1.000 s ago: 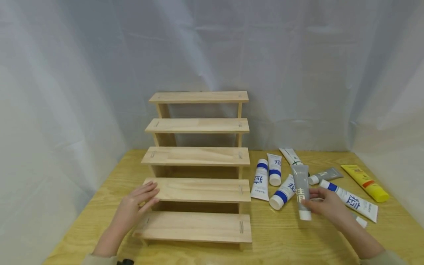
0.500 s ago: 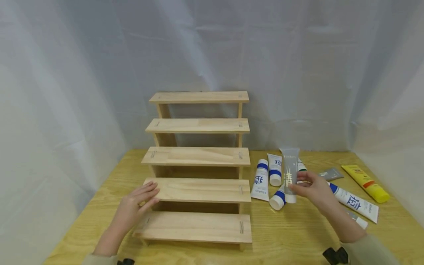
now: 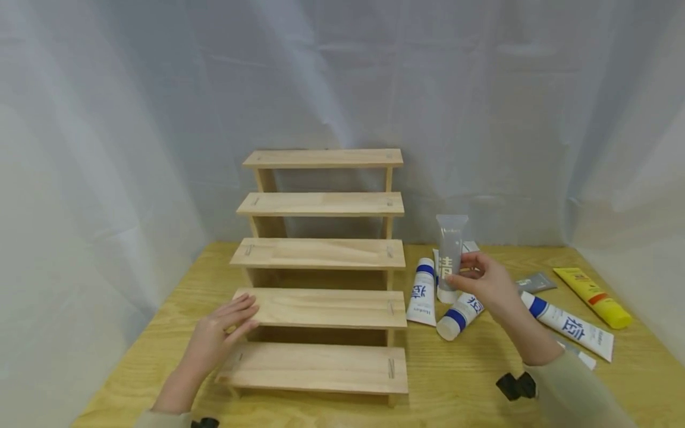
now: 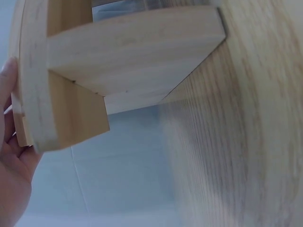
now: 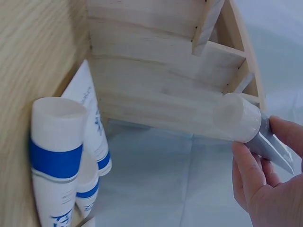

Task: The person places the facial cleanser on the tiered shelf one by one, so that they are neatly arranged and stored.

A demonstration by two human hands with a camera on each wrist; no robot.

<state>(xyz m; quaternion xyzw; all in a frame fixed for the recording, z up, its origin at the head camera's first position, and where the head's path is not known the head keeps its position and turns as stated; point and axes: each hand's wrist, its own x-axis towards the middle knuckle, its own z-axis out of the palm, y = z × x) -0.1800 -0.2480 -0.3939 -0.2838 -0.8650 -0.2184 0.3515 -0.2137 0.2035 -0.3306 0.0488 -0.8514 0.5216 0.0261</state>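
My right hand (image 3: 486,282) pinches a grey squeeze tube (image 3: 451,244) near its white cap, between thumb and fingers. The tube hangs upright with cap down, raised over the other tubes. In the right wrist view its white cap (image 5: 236,117) points toward the wooden stand, while the fingers (image 5: 251,170) hold the grey body just behind it. A five-tier wooden step stand (image 3: 321,309) occupies the middle of the table. My left hand (image 3: 216,333) rests with extended fingers on the left end of its second step from the bottom; the left wrist view shows it at that board's edge.
White tubes with blue bands (image 3: 421,291) lie right of the stand, one (image 3: 460,315) below the right hand. Farther right are another white tube (image 3: 569,326), a grey tube (image 3: 537,282) and a yellow tube (image 3: 591,297). A pale plastic sheet (image 3: 332,77) hangs behind the table.
My right hand has carried the grey tube up, left and toward the back, over the white tubes. The left hand has stayed on the step.
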